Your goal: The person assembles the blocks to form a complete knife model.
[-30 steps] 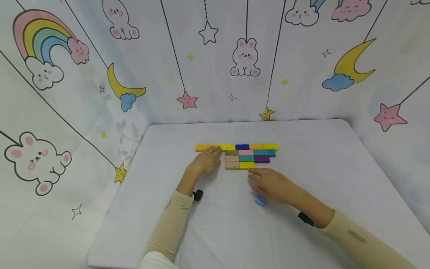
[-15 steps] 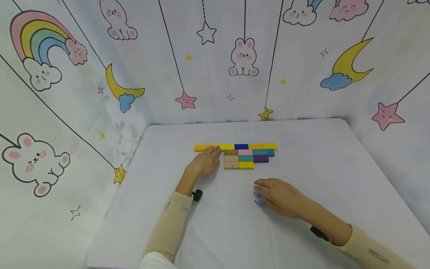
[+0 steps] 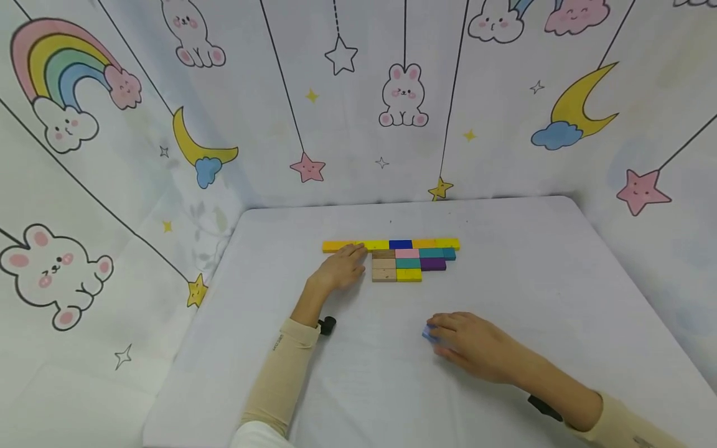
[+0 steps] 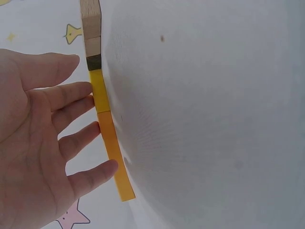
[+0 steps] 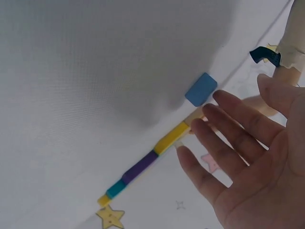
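A long row of yellow and orange blocks [image 3: 435, 244] with one dark blue block [image 3: 400, 244] lies on the table. My left hand [image 3: 338, 269] rests at its left part, fingers nearly straight and fingertips right at the yellow block [image 4: 100, 90] and orange block [image 4: 114, 150]. Against the row's near side sit shorter rows, among them a pink block [image 3: 407, 253], a purple block [image 3: 433, 264] and wooden blocks [image 3: 384, 275]. Nearer to me, my right hand [image 3: 476, 345] hovers by a loose light blue block [image 5: 201, 89], its fingers spread and loosely bent, partly covering the block in the head view.
The white-covered table [image 3: 269, 280] ends at a back edge before a cloth backdrop [image 3: 353, 137] printed with rabbits, stars and moons. Black wrist cameras [image 3: 327, 325] sit under both forearms, which wear beige sleeves [image 3: 280, 373].
My right hand has drawn back from the near edge of the block rows, toward me and over the light blue block. My left hand stays at the yellow row. The head view shifts slightly.
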Available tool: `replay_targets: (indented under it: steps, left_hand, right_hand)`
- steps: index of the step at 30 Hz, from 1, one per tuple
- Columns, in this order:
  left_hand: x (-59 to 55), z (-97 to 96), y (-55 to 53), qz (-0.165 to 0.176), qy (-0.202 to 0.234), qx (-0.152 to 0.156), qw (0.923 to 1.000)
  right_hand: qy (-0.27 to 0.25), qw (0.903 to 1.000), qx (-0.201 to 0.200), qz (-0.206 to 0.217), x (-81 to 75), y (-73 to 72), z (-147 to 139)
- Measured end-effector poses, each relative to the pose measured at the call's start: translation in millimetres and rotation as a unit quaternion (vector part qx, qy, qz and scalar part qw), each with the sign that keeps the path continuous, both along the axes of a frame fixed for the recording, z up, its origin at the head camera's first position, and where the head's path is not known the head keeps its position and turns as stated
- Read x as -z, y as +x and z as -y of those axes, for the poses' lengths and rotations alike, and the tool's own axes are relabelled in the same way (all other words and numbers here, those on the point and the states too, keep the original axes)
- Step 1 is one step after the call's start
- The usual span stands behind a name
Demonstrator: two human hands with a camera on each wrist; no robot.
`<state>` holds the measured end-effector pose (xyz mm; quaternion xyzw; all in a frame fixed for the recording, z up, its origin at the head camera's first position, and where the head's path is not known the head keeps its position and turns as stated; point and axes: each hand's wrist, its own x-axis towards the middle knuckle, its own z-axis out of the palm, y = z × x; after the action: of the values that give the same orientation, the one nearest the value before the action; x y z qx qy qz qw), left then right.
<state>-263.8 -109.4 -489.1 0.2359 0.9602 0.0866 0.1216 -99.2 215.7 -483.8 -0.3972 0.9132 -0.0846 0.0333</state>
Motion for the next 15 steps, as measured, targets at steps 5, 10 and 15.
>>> replay_targets:
  steps: [5,10,15]
  left_hand:
    - [0.7,0.0,0.9,0.0,0.002,-0.001,1.0]
    - [1.4,-0.1,0.9,-0.001,-0.002,-0.001,1.0]
    - [1.6,-0.5,1.0,0.001,0.0,0.0,1.0]
  right_hand:
    - [-0.003,1.0,0.007,0.003,0.4,3.5,-2.1]
    - [-0.004,1.0,0.007,-0.005,2.2,4.9,-3.6]
    - [-0.003,0.9998,0.006,-0.019,5.0,6.6,-5.0]
